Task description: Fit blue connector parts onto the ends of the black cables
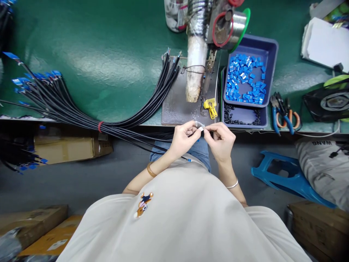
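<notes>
My left hand [183, 140] and my right hand [222, 140] meet at the table's front edge, each with thumb and index finger pinched together. A small pale greyish piece [200, 124] shows between the fingertips, too small to name. Black cables [128, 128], tied by a red band [100, 126], run from the left toward my left hand and partly behind it. One cable ends in a small blue connector [188, 160] over my lap. Just beyond my fingers lie a dark plate [177, 105] and a yellow clip [211, 107].
A soldering stand with a white-wrapped tube [196, 65] and a solder wire spool [238, 29] rises ahead. Blue connectors [242, 78] fill part of a tray [269, 69]; black pieces [234, 115] lie in the lower one. Pliers [280, 112], a fan [329, 100] and a blue stool [283, 174] are rightward.
</notes>
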`<state>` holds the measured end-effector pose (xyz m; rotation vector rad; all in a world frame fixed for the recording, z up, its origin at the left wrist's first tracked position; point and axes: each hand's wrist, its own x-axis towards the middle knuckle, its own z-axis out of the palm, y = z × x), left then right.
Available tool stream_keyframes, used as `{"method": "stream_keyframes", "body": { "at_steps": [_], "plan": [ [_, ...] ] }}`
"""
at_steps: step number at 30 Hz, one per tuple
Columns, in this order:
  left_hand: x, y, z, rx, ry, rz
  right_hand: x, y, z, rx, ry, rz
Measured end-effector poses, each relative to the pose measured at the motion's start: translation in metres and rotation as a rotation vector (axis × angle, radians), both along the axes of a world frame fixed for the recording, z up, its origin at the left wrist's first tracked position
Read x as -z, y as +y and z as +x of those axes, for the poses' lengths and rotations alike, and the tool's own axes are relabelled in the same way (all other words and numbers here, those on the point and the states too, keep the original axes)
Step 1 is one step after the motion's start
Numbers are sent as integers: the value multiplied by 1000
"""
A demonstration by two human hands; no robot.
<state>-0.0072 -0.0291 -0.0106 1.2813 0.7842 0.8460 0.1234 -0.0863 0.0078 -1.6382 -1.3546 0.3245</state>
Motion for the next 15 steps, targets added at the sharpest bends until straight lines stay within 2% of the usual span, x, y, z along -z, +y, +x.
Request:
{"method": "stream_keyframes", "body": {
  "at_steps": [4,8,11,15],
  "plan": [
    [-2,-1,0,12,58,89,0,-2,6,-7,265,-95],
    [-6,1,0,66,5,20,5,-2,15,-5,494,-141],
    [-10,5,-1,108,-44,-107,3,-3,17,6,467,-108],
    [-14,10,-1,156,-101,-216,-6,-7,14,-16,319,-76]
  ]
}}
